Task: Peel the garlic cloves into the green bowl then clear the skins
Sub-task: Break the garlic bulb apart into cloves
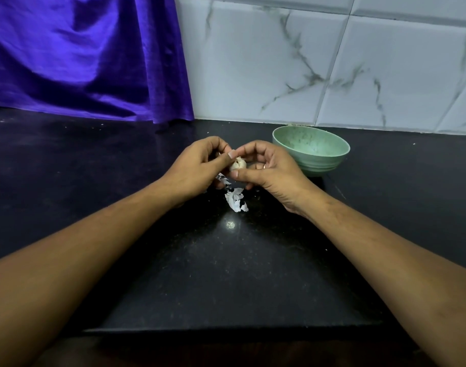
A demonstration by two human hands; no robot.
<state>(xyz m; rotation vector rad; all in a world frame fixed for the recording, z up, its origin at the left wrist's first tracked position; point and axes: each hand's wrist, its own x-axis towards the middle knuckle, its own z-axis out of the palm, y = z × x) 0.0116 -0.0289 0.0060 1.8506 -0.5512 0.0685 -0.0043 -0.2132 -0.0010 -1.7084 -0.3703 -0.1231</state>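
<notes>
Purple cloth (81, 56) hangs far left, behind the black counter (226, 274). My left hand (197, 165) pinches the garlic (237, 164), thumb on top. Torn white skins (236, 200) lie on the counter just below it. My right hand (269, 170) grips the garlic's other side. The green bowl (311, 152) stands just beyond my right hand, near the marbled tiles (332, 62).

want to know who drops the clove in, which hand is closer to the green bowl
Right. The right hand sits just beside the green bowl, on its left in view. The left hand is farther off, beyond the garlic both hands hold.
</notes>
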